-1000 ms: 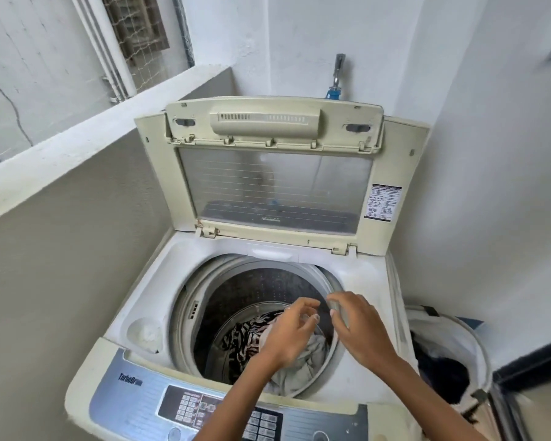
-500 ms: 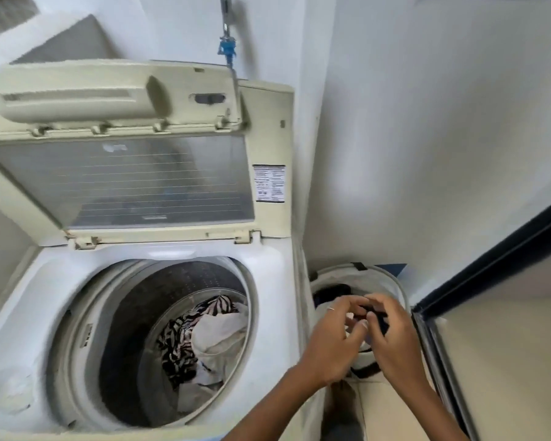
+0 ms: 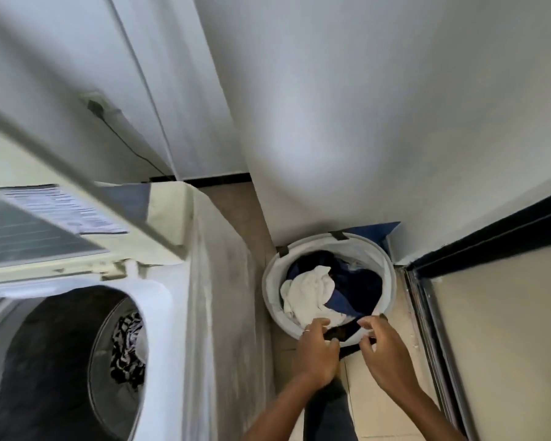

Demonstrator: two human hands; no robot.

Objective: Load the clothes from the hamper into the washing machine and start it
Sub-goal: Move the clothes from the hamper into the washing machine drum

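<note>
- The hamper [image 3: 385, 259] is a round white fabric one with dark strap tabs on its rim, sitting on the tiled floor [image 3: 372, 389] in the corner, just to the right of the washing machine [image 3: 223, 297] and up against the white wall [image 3: 363, 122].
- Inside it there's a crumpled white garment [image 3: 309, 289] on the left side and dark navy clothes [image 3: 357, 281] filling the rest.
- Left hand [image 3: 317, 353] is right at the near rim of the hamper, fingers loosely curled, fingertips touching the lower edge of the white garment. There's a ring on one finger. Can't really say it has a proper hold of anything, it looks more like touching than gripping.
- Right hand [image 3: 384, 354] is beside it at the same near rim, fingers spread and bent, thumb apart from them, hovering over a dark strap or bit of cloth at the rim. Honestly can't tell if it's touching it, and nothing is clearly pinched.
- The two hands are close together but not touching each other.
- Washer is a top loader with its lid [image 3: 61, 218] standing up, and the drum [image 3: 77, 361] is on show with a black-and-white striped garment [image 3: 128, 348] lying in it.
- On the right there's a dark-framed sliding door [image 3: 490, 329].
- A black cable [image 3: 128, 144] runs down the wall behind the washer.
</note>
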